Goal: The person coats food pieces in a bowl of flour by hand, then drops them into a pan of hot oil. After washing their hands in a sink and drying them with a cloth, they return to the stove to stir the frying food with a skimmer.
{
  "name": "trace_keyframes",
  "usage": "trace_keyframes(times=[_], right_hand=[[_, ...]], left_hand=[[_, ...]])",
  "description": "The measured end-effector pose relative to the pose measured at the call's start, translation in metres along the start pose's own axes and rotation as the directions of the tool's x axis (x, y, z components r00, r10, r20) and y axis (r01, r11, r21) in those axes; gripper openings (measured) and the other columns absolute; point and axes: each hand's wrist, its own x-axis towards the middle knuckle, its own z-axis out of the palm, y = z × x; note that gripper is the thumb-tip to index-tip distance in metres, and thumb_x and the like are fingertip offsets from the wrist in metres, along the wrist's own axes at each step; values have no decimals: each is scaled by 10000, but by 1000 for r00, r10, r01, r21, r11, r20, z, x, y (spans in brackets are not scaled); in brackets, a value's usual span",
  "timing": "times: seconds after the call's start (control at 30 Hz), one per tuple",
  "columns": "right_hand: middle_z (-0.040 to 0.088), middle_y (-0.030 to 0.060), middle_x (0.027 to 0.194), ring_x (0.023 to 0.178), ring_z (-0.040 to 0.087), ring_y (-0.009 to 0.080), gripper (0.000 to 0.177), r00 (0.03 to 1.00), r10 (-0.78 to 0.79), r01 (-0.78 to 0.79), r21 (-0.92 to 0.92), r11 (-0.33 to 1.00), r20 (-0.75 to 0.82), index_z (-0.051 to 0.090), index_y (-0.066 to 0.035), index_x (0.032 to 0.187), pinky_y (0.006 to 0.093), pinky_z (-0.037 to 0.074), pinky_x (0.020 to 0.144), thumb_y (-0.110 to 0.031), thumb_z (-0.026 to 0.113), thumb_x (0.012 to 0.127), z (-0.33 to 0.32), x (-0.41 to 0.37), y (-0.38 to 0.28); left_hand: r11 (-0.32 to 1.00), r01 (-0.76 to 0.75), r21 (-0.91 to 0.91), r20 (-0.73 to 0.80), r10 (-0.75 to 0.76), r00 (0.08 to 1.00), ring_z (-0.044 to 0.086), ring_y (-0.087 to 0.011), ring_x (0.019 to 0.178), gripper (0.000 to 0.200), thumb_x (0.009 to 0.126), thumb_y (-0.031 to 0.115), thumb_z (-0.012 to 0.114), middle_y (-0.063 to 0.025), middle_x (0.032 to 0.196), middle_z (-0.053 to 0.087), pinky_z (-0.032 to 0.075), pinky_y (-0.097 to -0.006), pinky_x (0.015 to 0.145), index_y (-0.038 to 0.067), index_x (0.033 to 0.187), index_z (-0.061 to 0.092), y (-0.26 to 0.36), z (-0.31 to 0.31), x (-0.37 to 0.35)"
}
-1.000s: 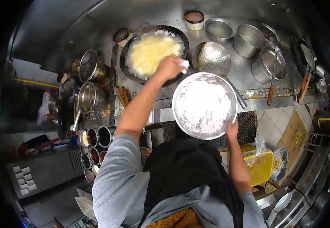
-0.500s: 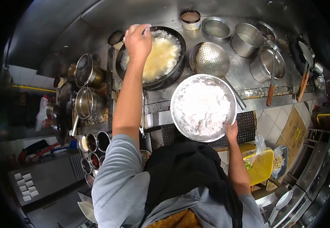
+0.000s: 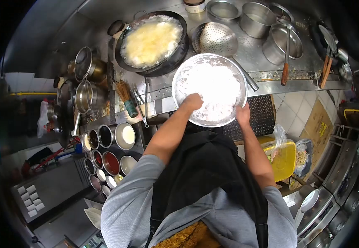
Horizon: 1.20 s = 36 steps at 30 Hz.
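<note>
A round metal bowl (image 3: 179, 87) of white flour-like powder (image 3: 216, 87) is in front of me, tilted toward me at the stove's edge. My right hand (image 3: 243, 115) grips its near right rim. Inside the near left part of the bowl is my left hand (image 3: 193, 101), its fingers curled down into the powder. What they hold, if anything, is hidden. Beyond the bowl to the left stands a black wok (image 3: 169, 68) of bubbling yellowish oil (image 3: 151, 41). A perforated metal strainer (image 3: 215, 39) rests behind the bowl, its handle passing along the bowl's right side.
Several metal pots (image 3: 258, 20) stand at the back right. A ladle (image 3: 286, 56) lies across one pot. On the left are a bamboo brush (image 3: 125, 97) and several sauce containers (image 3: 111, 163). A yellow bin (image 3: 284, 165) sits low on the right.
My left hand has come down from above the wok into the bowl. The view has shifted, bringing the bamboo brush and more sauce containers into sight. My right hand still holds the bowl.
</note>
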Motion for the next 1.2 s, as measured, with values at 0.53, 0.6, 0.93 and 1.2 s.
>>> trace_keyframes(times=[0.53,0.6,0.93,1.2], right_hand=[[644,223,1072,1010,619,322,420,1000,-4,4,-7,1000,-23,504,38,1200,380,453,900,-117,513,810,1,4,12],[640,228,1076,1013,617,331,447,1000,-6,6,62,998,-2,493,55,1208,390,447,909,-133,529,804,1,2,12],[622,198,1117,1025,598,281,471,1000,-11,11,-1,1000,-21,494,65,1224,352,445,916,-118,525,791,2,4,16],[618,184,1126,1029,594,268,446,1000,-2,2,2,1000,-29,496,67,1228,353,452,904,-95,507,813,2,6,18]], left_hand=[[823,-337,-457,-302,212,929,651,-309,877,246,790,132,696,-166,975,683,502,-363,794,18,1005,657,-6,-37,-39],[871,-390,-299,-351,279,894,631,-319,895,221,778,143,723,-163,962,680,499,-373,794,69,982,683,4,-57,-53],[875,-481,-60,-623,344,702,666,-260,843,211,795,157,713,-123,971,691,520,-343,783,122,1003,709,-34,-234,-18],[950,126,287,-746,139,651,657,-307,913,239,841,182,566,-157,959,687,506,-401,831,134,1031,702,-80,-342,92]])
